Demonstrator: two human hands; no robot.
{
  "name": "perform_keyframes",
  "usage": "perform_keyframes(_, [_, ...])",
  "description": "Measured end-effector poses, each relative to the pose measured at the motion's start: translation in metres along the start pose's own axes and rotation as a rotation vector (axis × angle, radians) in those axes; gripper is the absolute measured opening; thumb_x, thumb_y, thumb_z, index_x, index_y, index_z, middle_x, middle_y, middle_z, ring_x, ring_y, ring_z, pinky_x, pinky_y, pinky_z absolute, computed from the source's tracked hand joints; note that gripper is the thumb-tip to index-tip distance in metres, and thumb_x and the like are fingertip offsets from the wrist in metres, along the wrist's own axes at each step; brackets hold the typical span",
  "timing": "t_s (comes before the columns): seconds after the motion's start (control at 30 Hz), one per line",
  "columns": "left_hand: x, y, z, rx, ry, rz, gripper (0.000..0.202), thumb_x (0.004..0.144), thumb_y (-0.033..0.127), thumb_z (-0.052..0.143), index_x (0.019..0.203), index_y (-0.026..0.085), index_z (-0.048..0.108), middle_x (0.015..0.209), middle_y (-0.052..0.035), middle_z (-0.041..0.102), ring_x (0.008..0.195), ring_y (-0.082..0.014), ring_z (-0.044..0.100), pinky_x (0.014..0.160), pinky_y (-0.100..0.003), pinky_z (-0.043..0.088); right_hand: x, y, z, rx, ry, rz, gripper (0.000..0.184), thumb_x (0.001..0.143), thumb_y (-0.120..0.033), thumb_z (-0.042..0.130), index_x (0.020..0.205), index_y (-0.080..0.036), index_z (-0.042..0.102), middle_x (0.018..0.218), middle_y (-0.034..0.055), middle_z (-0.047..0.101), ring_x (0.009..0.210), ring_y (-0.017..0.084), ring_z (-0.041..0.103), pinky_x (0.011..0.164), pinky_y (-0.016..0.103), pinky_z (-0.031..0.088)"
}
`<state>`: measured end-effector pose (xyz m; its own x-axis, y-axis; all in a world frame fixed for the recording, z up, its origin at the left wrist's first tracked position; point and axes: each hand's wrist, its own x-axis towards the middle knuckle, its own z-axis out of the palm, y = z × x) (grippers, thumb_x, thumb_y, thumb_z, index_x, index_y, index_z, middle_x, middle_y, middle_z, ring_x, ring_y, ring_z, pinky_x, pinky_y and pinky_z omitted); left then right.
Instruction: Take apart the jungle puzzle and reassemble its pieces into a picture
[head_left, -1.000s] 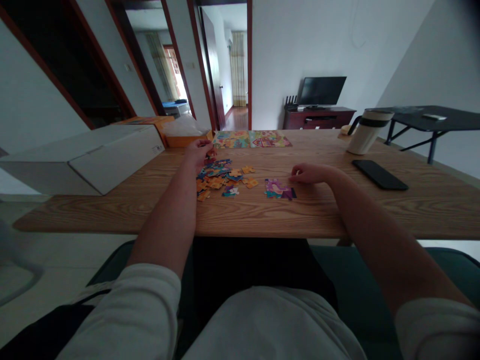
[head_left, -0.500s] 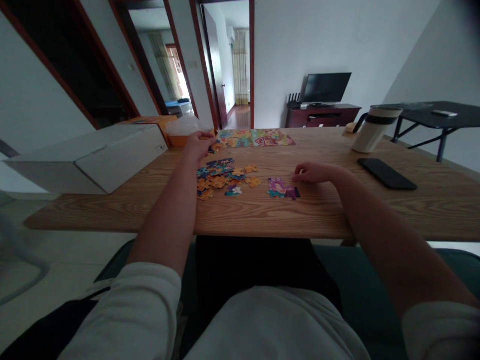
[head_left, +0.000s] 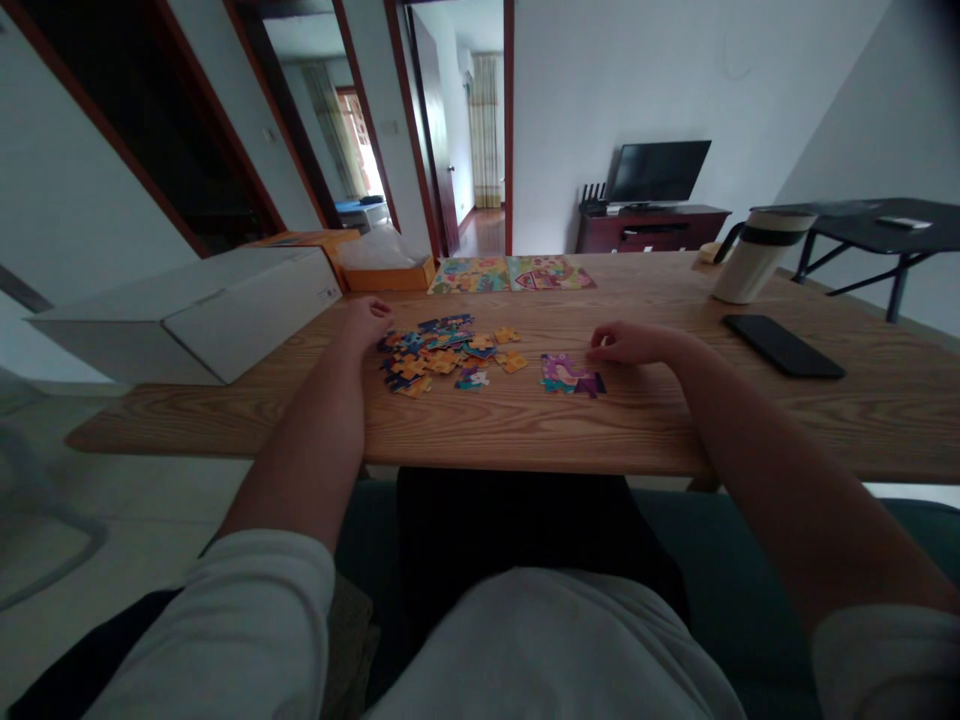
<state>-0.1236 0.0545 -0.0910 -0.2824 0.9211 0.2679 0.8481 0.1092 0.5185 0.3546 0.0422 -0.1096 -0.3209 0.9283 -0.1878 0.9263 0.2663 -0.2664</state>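
Note:
My left hand (head_left: 369, 318) is at the upper left edge of a heap of jigsaw pieces (head_left: 442, 355), its fingers curled; whatever they hold, if anything, is hidden. The loose pieces lie overlapped, several showing orange backs and others dark blue printed faces. One piece with a white figure (head_left: 474, 379) lies at the near edge of the heap. My right hand (head_left: 626, 343) rests on the wood with its fingers bent in and nothing visible in them. Just left of its fingertips lies a small joined section of purple and teal jigsaw pieces (head_left: 570, 375).
Two colourful picture sheets (head_left: 510, 274) lie at the table's far edge. To their left are an orange box (head_left: 386, 278) with clear plastic and a long white box (head_left: 225, 310). A black phone (head_left: 782, 346) and a pale mug (head_left: 750, 265) stand on the right of the wooden table (head_left: 525, 440).
My left hand has moved left and nearer, from beside the picture sheets to the heap's left edge, uncovering the orange box front. My right hand has stayed in place. The view has shifted slightly.

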Motion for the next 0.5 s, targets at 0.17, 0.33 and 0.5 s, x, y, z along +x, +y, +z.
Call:
perform_keyframes(0.17, [-0.025, 0.043, 0.004, 0.049, -0.273, 0.298, 0.050, 0.067, 0.048, 0.085, 0.112, 0.027, 0.076, 0.125, -0.0080, 0.071, 0.115, -0.0320, 0.065, 0.099, -0.038, 0.048, -0.001, -0.002, 0.001, 0.028, 0.006, 0.013, 0.034, 0.089, -0.049, 0.066, 0.105, -0.020, 0.071, 0.101, 0.0109, 0.075, 0.086, 0.024, 0.070, 0.073, 0.032, 0.052])
perform_keyframes(0.33, [-0.053, 0.079, 0.026, 0.088, -0.632, 0.608, 0.056, 0.058, 0.053, 0.088, 0.110, 0.036, 0.078, 0.147, -0.0020, 0.060, 0.141, -0.0317, 0.046, 0.116, -0.038, 0.033, 0.001, 0.000, 0.002, 0.039, 0.008, 0.009, 0.029, 0.090, -0.044, 0.065, 0.104, -0.019, 0.070, 0.101, 0.0115, 0.075, 0.088, 0.024, 0.070, 0.074, 0.032, 0.052])
perform_keyframes(0.5, [-0.054, 0.075, 0.033, 0.071, -0.569, 0.579, 0.057, 0.065, 0.050, 0.084, 0.120, 0.037, 0.075, 0.148, -0.0031, 0.059, 0.140, -0.0320, 0.049, 0.113, -0.039, 0.037, 0.003, 0.003, 0.002, 0.042, -0.010, 0.002, 0.034, 0.089, -0.051, 0.065, 0.106, -0.021, 0.070, 0.098, 0.0101, 0.075, 0.087, 0.024, 0.070, 0.073, 0.032, 0.052])
